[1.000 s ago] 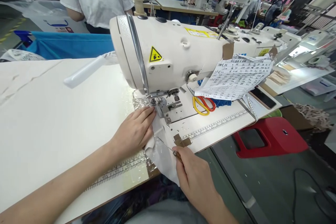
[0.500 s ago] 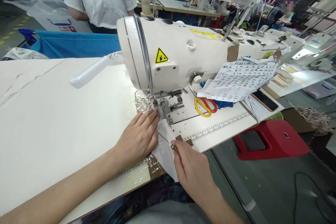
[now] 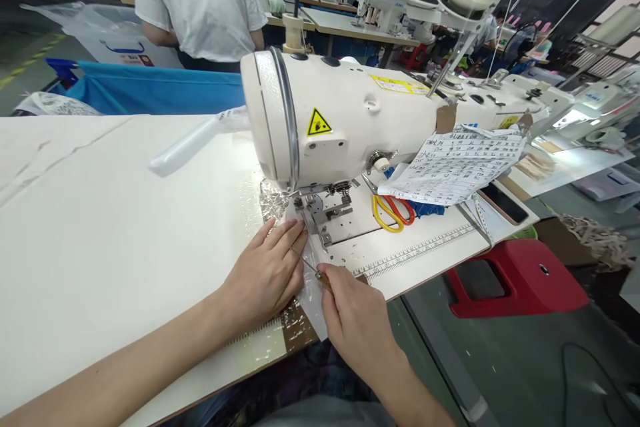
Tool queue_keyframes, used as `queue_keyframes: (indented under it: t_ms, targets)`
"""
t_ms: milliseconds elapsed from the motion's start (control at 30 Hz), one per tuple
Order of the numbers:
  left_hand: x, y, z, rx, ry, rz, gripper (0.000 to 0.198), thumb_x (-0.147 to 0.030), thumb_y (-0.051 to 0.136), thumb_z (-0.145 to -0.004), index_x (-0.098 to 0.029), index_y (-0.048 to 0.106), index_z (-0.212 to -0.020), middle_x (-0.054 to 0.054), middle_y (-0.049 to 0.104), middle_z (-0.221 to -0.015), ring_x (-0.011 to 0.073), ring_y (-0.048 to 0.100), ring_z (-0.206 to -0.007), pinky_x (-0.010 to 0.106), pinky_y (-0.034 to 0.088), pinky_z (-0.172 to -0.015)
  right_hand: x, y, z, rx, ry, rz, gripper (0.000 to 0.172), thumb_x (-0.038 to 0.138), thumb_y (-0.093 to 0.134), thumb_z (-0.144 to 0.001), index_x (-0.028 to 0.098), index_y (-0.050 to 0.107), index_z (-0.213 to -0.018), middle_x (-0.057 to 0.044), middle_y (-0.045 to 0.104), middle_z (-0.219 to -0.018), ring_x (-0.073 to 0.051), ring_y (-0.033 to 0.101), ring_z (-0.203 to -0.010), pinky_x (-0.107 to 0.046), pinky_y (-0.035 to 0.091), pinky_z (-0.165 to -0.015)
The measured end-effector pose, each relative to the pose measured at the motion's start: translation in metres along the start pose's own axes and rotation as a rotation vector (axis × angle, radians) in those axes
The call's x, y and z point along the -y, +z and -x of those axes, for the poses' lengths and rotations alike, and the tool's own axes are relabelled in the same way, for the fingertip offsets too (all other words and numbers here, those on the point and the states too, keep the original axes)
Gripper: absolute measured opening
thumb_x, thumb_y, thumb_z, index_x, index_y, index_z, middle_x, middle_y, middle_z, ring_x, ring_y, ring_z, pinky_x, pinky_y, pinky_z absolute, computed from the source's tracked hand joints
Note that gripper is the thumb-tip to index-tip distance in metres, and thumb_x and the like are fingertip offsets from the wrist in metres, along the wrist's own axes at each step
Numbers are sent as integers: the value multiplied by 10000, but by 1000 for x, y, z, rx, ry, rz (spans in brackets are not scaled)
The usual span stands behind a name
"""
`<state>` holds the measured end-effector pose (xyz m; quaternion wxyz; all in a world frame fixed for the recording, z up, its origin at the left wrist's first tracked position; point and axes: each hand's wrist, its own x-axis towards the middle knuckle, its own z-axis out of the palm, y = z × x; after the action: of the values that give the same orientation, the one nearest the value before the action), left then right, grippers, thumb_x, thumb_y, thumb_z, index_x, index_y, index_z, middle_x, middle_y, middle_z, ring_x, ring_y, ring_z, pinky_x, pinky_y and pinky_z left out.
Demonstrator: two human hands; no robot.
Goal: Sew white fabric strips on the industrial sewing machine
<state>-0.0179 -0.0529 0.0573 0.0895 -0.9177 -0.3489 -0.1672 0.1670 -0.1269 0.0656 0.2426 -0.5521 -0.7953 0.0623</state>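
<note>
My left hand lies flat with fingers together on a white piece of fabric, just in front of the presser foot of a white sewing machine. My right hand is closed on a thin metal awl with a wooden handle. The tool's tip points at the fabric beside my left fingertips. The fabric hangs over the table's front edge between both hands.
Yellow and red scissors lie right of the needle plate, under a taped paper sheet. A red stool stands right of the table. A person in a white shirt works behind a blue bin.
My right hand has moved up and left with the awl, closer to my left hand. The fabric has been drawn in toward the presser foot. The view has shifted slightly.
</note>
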Motion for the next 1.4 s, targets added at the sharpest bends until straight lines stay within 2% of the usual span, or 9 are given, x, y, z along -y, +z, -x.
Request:
queue_keyframes:
  t_ms: [167,367,533,733,867,1000,1133,1233,1400]
  targets:
    - [7,4,0,-29,4,-11,486,-215,279,-1033,-15,579,-1359,171,581,-1383,294,474,-1343,499,280,-1195,-1,4,-10,-16,-6,4,291,66,404,-931,149,582,-1146,-93,729,-1033,-220,708,-785,-297,453,-555]
    - [14,4,-3,-27,-71,-39,453,-224,360,-997,-42,615,-1324,193,592,-1272,355,488,-1274,553,395,-1122,-1,12,-19,-11,20,16,297,67,413,-919,142,601,-1137,-101,739,-1012,-227,718,-746,-300,464,-552]
    - [23,7,-6,-59,-83,-66,427,-193,375,-986,-66,631,-1303,179,609,-1235,342,513,-1250,571,423,-1105,0,15,-24,-28,46,-16,316,100,398,-938,127,615,-1167,-109,746,-979,-224,710,-703,-292,453,-534]
    - [38,6,-7,-68,-52,-215,425,-50,344,-955,-99,685,-1205,129,635,-1291,318,493,-1323,555,365,-1157,6,14,-22,34,132,-285,294,158,389,-975,119,631,-1137,-82,727,-838,-224,708,-713,-272,481,-596]
    - [28,3,-4,-81,-58,-135,393,-125,356,-987,-73,686,-1196,135,637,-1301,318,497,-1324,524,366,-1159,9,13,-17,27,139,-292,341,172,377,-974,90,626,-1191,-101,744,-891,-240,716,-752,-292,487,-632]
    - [11,4,-2,-82,-28,3,420,-244,342,-1033,-71,661,-1244,123,653,-1285,289,522,-1299,491,368,-1159,8,9,-12,34,142,-274,337,167,370,-966,102,649,-1145,-75,728,-815,-235,690,-680,-298,434,-586]
    - [7,7,-2,-70,-30,-14,417,-256,363,-1030,-53,652,-1251,146,635,-1314,300,525,-1289,503,357,-1156,-2,-2,-6,59,152,-330,303,201,384,-993,138,655,-1112,-51,710,-808,-214,672,-675,-281,431,-582]
    - [10,7,-3,-71,-22,-29,409,-213,369,-1007,-52,647,-1260,148,623,-1331,303,532,-1271,513,352,-1152,-17,-8,0,0,183,-364,304,222,393,-1017,140,645,-1164,-52,712,-843,-195,670,-692,-264,469,-607]
    - [7,4,-3,-51,-40,-11,430,-267,348,-1042,-60,633,-1287,143,620,-1334,287,518,-1277,497,316,-1176,-34,-6,8,-98,235,-422,262,259,443,-1032,152,656,-1140,8,625,-666,-154,601,-561,-227,468,-555]
